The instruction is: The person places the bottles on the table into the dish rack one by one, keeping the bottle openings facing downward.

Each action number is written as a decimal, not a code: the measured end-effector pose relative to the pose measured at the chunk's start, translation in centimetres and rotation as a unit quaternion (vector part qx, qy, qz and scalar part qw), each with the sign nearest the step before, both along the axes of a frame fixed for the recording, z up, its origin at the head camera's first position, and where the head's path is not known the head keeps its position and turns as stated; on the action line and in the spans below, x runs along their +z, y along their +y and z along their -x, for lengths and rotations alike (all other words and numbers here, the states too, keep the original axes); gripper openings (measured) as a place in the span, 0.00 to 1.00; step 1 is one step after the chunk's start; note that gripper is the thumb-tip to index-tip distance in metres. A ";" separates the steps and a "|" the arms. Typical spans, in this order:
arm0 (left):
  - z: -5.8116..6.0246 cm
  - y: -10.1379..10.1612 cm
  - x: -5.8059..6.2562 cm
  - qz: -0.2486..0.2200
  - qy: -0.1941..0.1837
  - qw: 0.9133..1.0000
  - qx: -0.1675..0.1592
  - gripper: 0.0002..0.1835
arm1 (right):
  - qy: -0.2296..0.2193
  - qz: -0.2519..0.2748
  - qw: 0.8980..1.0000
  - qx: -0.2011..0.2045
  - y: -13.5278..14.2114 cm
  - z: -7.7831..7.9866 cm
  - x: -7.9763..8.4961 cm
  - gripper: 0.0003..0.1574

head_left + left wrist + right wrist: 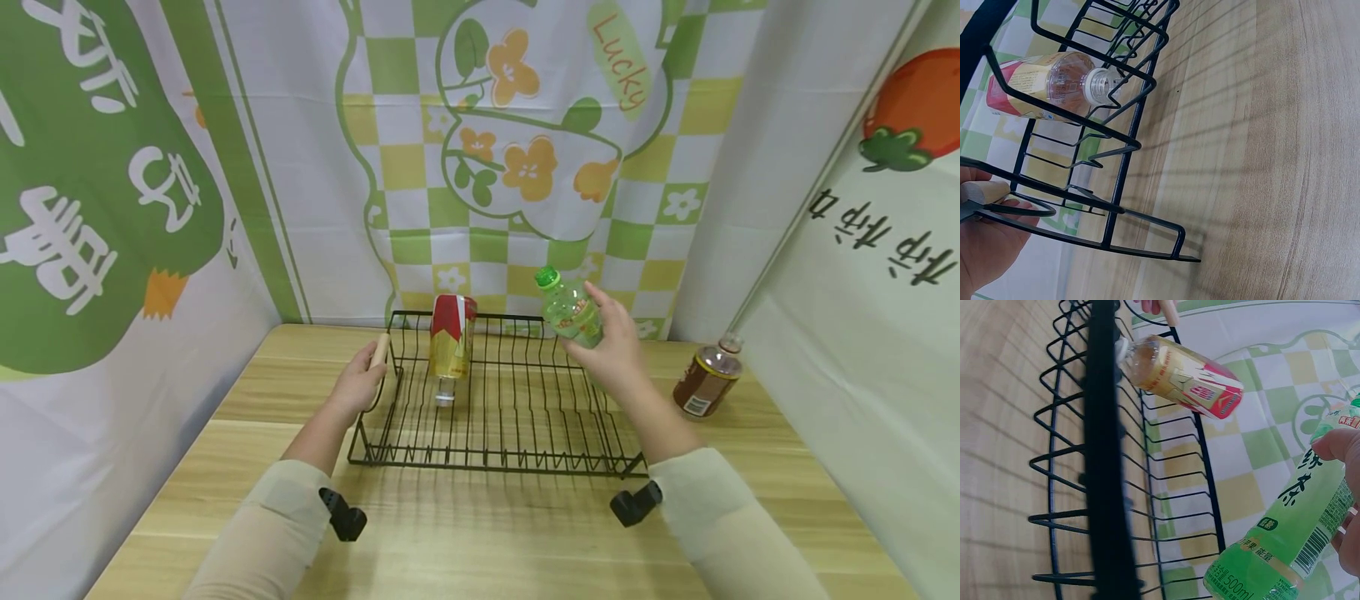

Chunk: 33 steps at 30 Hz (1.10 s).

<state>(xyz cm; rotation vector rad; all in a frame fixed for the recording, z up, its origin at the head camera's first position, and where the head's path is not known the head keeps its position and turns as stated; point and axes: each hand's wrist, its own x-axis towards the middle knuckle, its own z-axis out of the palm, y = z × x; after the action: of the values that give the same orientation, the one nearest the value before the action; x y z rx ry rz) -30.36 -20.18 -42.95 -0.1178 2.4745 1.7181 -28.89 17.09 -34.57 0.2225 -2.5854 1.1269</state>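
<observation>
My left hand (357, 385) grips the light wooden handle (381, 350) at the left end of a black wire dish rack (510, 468). In the left wrist view, its fingers wrap the handle (985, 192). My right hand (617, 346) holds a green tea bottle (1279, 519) around its label, tilted, with the green cap up and to the left in the head view. This bottle is over the rack's right rear part. A bottle with a red and yellow label (452, 337) leans in the rack's left part, its neck pointing down towards the front.
To the right of the rack, a bottle with a brown label (707, 379) stands on the wooden table (480, 533), without a cap. A patterned cloth (525, 167) hangs behind the rack, with white printed cloths at both sides.
</observation>
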 end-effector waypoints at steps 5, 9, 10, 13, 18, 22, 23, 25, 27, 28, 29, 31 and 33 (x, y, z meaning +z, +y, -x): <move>-0.1 0.1 0.1 0.007 0.004 1.000 -0.002 0.33 | -0.020 -0.022 0.999 0.011 -0.4 -0.1 -0.7 0.59; -0.1 0.2 0.0 0.015 0.008 1.000 -0.003 0.33 | -0.030 -0.049 0.998 0.003 -0.7 -0.1 -1.3 0.58; -0.1 0.2 0.0 0.019 0.009 1.000 -0.004 0.33 | -0.030 -0.049 0.998 0.004 -0.8 -0.1 -1.4 0.58; -0.1 0.2 -0.1 0.031 0.011 0.999 -0.007 0.33 | -0.026 -0.039 0.999 0.014 -1.1 -0.1 -1.8 0.57; -0.1 0.2 0.3 0.088 0.028 0.996 -0.017 0.36 | -0.021 -0.032 0.999 0.036 -1.5 -0.3 -2.5 0.55; -0.1 0.7 1.1 0.150 0.080 0.985 -0.032 0.38 | -0.025 -0.043 0.998 0.041 -1.6 -0.5 -2.8 0.55; -0.2 1.0 1.4 0.160 0.096 0.982 -0.036 0.38 | -0.027 -0.045 0.998 0.041 -1.7 -0.5 -2.9 0.55; -0.3 1.8 2.1 0.180 0.123 0.975 -0.044 0.38 | -0.028 -0.048 0.998 0.041 -1.8 -0.6 -3.1 0.55; -0.4 2.6 2.8 0.192 0.142 0.969 -0.055 0.37 | -0.029 -0.052 0.997 0.042 -2.0 -0.6 -3.2 0.55; -0.5 3.1 3.1 0.195 0.146 0.968 -0.061 0.37 | -0.028 -0.054 0.997 0.043 -2.1 -0.7 -3.2 0.55; -0.5 3.5 3.3 0.196 0.148 0.967 -0.066 0.37 | -0.028 -0.058 0.997 0.043 -2.2 -0.7 -3.3 0.55; -0.5 4.3 3.5 0.189 0.147 0.968 -0.079 0.36 | -0.026 -0.064 0.997 0.047 -2.3 -0.8 -3.5 0.55; -0.5 5.2 3.5 0.177 0.147 0.969 -0.091 0.36 | -0.024 -0.068 0.996 0.050 -2.5 -0.8 -3.6 0.55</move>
<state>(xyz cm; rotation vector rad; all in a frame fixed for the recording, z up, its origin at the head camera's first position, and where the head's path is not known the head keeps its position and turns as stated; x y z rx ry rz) -29.82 -14.95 -39.41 0.3471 2.8762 1.2857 -28.11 14.63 -38.20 0.3643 -2.7230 1.0008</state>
